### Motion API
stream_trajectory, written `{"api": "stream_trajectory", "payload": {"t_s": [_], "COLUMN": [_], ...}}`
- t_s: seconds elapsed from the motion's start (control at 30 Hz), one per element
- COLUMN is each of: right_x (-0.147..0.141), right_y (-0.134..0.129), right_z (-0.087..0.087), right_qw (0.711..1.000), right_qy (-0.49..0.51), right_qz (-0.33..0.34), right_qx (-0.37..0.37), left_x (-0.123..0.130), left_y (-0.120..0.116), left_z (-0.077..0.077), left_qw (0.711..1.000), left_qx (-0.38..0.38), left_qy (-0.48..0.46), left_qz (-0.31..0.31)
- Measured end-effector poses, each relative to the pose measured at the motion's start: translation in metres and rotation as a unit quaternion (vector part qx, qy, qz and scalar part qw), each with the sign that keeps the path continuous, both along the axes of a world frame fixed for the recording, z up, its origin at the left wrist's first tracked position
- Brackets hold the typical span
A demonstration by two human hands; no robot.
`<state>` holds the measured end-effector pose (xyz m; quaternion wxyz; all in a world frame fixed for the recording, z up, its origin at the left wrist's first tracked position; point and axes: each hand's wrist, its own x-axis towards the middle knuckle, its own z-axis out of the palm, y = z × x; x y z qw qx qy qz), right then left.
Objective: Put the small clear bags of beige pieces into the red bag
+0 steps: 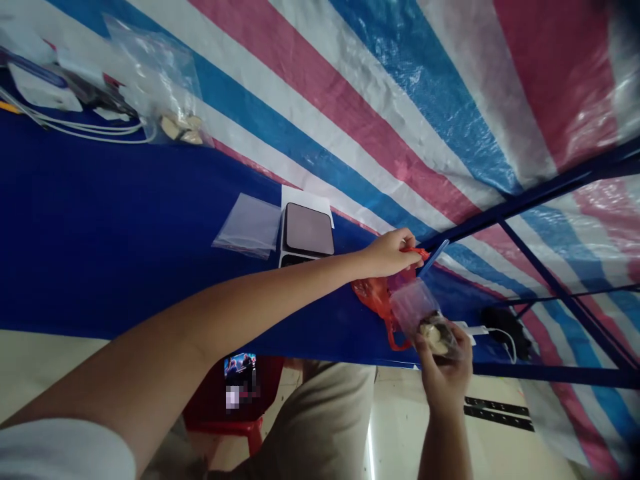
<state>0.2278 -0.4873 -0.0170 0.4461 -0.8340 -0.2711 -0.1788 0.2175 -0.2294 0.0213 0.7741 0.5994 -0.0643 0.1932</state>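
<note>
My left hand [387, 253] grips the knotted handle of a red plastic bag [375, 297], which hangs down over the edge of a blue table [125, 227]. My right hand [445, 373] holds a clear zip bag [415, 307] with pale food pieces in its lower corner, just beside the red bag. A thin blue strip [434, 259] sticks out past my left fingers. I cannot tell what it belongs to. Left of my forearm stands a flat digital scale [306, 230] with a mauve top, and a flat clear plastic bag [247, 225] lies next to it.
A second zip bag [170, 87] with pale pieces lies at the far left, near white cables [95, 130] and papers. A black object [503, 331] and a white charger [475, 330] sit at the right. Striped tarpaulin [400, 113] and a blue metal frame [565, 193] surround the table. A red stool [235, 400] stands below.
</note>
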Motion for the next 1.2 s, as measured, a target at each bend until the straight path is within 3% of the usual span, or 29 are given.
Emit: {"api": "stream_trajectory", "payload": {"t_s": [0.2, 0.37, 0.47, 0.6, 0.83, 0.97, 1.2], "right_x": [0.044, 0.079, 0.086, 0.092, 0.102, 0.102, 0.1], "right_y": [0.023, 0.065, 0.085, 0.098, 0.096, 0.092, 0.093], "right_z": [0.046, 0.081, 0.091, 0.09, 0.086, 0.085, 0.08], "right_qw": [0.968, 0.928, 0.904, 0.902, 0.945, 0.944, 0.942], "right_qy": [-0.046, -0.006, 0.04, -0.002, -0.009, -0.007, -0.022], "right_qz": [0.081, 0.128, 0.144, 0.113, 0.065, 0.038, 0.055], "right_qx": [-0.231, -0.351, -0.4, -0.416, -0.321, -0.326, -0.33], "left_x": [-0.009, -0.012, -0.012, -0.011, -0.005, 0.0, -0.002], "left_y": [0.007, 0.008, 0.007, 0.007, 0.011, 0.015, 0.017], "left_z": [0.003, 0.007, 0.006, 0.004, -0.001, -0.003, -0.002], "left_qw": [0.983, 0.978, 0.979, 0.983, 0.988, 0.984, 0.985], "left_qx": [0.152, 0.176, 0.169, 0.137, 0.073, 0.069, 0.045], "left_qy": [0.034, 0.03, 0.05, 0.081, 0.079, 0.055, 0.051], "left_qz": [0.101, 0.109, 0.101, 0.093, 0.11, 0.156, 0.159]}}
